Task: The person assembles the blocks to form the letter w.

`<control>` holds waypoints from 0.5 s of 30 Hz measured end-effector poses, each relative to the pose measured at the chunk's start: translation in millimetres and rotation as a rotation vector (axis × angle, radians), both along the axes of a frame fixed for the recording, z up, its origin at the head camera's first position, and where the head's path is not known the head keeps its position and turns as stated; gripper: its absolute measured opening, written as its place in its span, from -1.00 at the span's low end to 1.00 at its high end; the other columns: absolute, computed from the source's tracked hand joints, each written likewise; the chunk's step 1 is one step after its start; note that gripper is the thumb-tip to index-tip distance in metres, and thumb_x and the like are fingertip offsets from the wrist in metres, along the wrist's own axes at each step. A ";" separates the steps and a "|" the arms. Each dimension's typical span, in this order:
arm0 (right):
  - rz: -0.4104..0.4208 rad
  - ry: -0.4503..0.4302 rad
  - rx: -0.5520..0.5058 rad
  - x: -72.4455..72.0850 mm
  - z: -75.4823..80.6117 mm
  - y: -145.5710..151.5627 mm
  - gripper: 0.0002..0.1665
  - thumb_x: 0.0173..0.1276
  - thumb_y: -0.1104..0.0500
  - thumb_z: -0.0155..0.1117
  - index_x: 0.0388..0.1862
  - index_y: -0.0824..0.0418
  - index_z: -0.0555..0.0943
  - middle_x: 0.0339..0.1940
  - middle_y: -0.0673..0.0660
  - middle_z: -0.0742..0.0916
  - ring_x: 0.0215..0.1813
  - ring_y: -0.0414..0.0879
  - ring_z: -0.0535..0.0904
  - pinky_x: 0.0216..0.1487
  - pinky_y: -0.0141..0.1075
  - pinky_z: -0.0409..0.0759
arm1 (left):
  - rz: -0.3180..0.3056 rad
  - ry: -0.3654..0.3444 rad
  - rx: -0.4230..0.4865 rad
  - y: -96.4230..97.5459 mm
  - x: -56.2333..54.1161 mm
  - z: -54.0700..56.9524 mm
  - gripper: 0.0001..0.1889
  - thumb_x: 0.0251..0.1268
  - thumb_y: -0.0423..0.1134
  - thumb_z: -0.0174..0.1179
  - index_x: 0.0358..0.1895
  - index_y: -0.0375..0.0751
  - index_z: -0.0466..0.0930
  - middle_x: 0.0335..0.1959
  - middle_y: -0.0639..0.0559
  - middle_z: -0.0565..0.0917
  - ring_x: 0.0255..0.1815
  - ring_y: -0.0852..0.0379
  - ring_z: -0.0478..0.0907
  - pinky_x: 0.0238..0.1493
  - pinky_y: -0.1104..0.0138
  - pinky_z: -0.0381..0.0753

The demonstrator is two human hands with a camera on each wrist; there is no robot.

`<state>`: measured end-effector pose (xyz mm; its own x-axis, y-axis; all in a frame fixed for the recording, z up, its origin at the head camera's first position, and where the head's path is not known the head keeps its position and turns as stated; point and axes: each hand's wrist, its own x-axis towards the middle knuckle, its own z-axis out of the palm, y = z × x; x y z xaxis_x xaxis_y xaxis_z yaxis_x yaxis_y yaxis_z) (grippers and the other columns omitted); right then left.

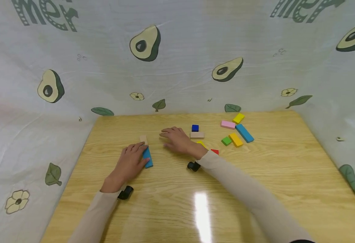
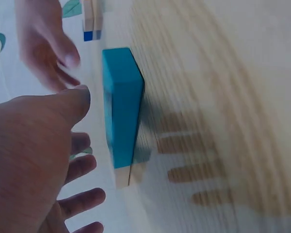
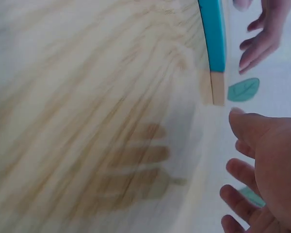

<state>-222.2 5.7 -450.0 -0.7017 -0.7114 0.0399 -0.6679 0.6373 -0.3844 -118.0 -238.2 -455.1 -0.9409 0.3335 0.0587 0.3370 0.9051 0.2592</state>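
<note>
A long blue block (image 1: pixel 147 157) lies on the table at left, with a pale wooden block (image 1: pixel 143 139) at its far end, in line with it. My left hand (image 1: pixel 131 160) hovers beside the blue block (image 2: pixel 125 107), fingers apart; the left wrist view shows a gap between thumb and block. Over the middle of the table is my right hand (image 1: pixel 178 140), its fingers extended toward the left and holding nothing. In the right wrist view, the pale wooden block (image 3: pixel 218 88) appears beyond the right thumb.
Right of my right hand are a dark blue cube (image 1: pixel 195 128), another pale block (image 1: pixel 197 135) and partly hidden yellow (image 1: pixel 201 143) and red (image 1: pixel 215 151) blocks. Further right lie pink (image 1: pixel 227 124), yellow (image 1: pixel 238 118), blue (image 1: pixel 244 133), orange (image 1: pixel 236 140) and green (image 1: pixel 226 140) blocks.
</note>
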 end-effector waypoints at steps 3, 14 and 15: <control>-0.014 0.014 0.001 4.9 2.2 15.7 -0.40 0.60 0.09 0.33 0.53 0.19 0.52 0.58 0.19 0.51 0.56 0.22 0.37 0.55 0.18 0.28 | 0.016 -0.009 0.002 -2.3 -2.9 -1.1 -0.35 0.57 -0.07 0.28 0.55 -0.32 0.39 0.57 -0.32 0.38 0.53 -0.40 0.31 0.49 -0.30 0.25; -0.094 0.040 -0.014 28.8 7.9 74.4 -0.39 0.54 0.10 0.39 0.50 0.24 0.55 0.53 0.24 0.55 0.54 0.26 0.39 0.52 0.24 0.27 | 0.027 -0.053 0.004 -3.2 -6.1 -4.3 -0.29 0.58 -0.04 0.24 0.59 -0.40 0.31 0.63 -0.34 0.28 0.56 -0.42 0.24 0.51 -0.32 0.21; -0.098 0.044 -0.016 31.6 8.4 79.7 -0.39 0.54 0.10 0.40 0.49 0.24 0.55 0.53 0.25 0.55 0.54 0.26 0.39 0.51 0.24 0.27 | 0.026 -0.056 0.004 -2.7 -6.3 -4.8 -0.29 0.59 -0.04 0.24 0.59 -0.39 0.30 0.63 -0.33 0.27 0.56 -0.42 0.24 0.51 -0.32 0.21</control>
